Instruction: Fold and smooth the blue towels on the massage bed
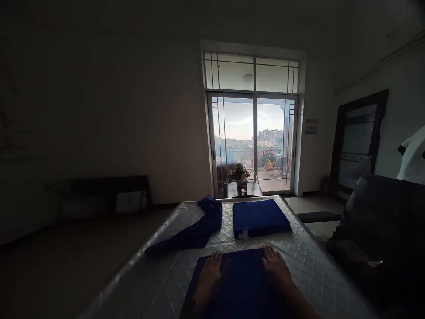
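A flat, dark blue folded cloth [244, 279] lies in front of me on a quilted, shiny table cover [172, 270]. My left hand [212, 268] rests flat on its left side, fingers stretched forward. On its far right corner lies my right hand [274, 261], palm down with fingers extended. Just beyond is a second blue folded cloth [260, 215], a neat rectangle with a white label [244, 235] at its near edge. A crumpled blue cloth [199, 228] trails across the cover to the left of it. The nearest end of the first cloth runs out of view.
Past the covered surface stands a small table [229, 190] with a plant [238, 172] and a bottle [244, 181], before a sliding glass door [254, 141]. A dark armchair [375, 212] is close on the right. A low dark bench [109, 188] lines the left wall.
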Demonstrator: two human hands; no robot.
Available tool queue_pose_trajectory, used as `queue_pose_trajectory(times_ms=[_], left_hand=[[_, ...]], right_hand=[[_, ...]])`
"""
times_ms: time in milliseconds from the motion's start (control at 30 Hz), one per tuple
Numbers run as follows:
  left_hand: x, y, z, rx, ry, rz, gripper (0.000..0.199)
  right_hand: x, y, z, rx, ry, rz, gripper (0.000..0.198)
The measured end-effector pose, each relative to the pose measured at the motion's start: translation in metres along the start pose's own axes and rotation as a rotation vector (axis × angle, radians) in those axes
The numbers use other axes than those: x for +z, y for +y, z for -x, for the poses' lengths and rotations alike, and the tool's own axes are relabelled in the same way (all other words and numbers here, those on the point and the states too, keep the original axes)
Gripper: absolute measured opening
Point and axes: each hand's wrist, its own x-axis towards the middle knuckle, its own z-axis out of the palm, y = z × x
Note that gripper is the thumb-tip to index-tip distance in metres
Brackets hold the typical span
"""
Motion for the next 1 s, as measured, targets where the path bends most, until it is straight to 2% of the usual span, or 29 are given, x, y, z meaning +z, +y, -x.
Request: queue_pose_trajectory(times_ms=[67,167,333,500,800,1000], left_hand=[[-0.004,-0.018,0.008,-0.046,0.023,-0.003,0.075],[-0.01,-0.029,0.016,-0.107,0.056,0.008,0.083],[-0.02,-0.022,0.02,-0.149,0.026,0.012,0.092],[-0.024,-0.021,0.023,-0.139,0.03,-0.005,0.092],[-0.02,-0.024,0.021,-0.144,0.049,-0.01,0.09],[-0.015,-0.026,0.02,-0.143,0.048,0.009,0.092]], right_hand=[[0.001,0.001,-0.001,-0.016,0.002,0.019,0.064],[0.002,0.001,-0.002,-0.023,-0.015,0.021,0.064],[-0.001,-0.001,-0.002,-0.016,-0.052,0.055,0.066],[-0.005,-0.007,-0.002,0.028,-0.058,0.071,0.068],[-0.009,-0.014,0.004,0.039,-0.043,0.087,0.065],[0.002,-0.007,0.012,0.05,-0.141,0.042,0.069]])
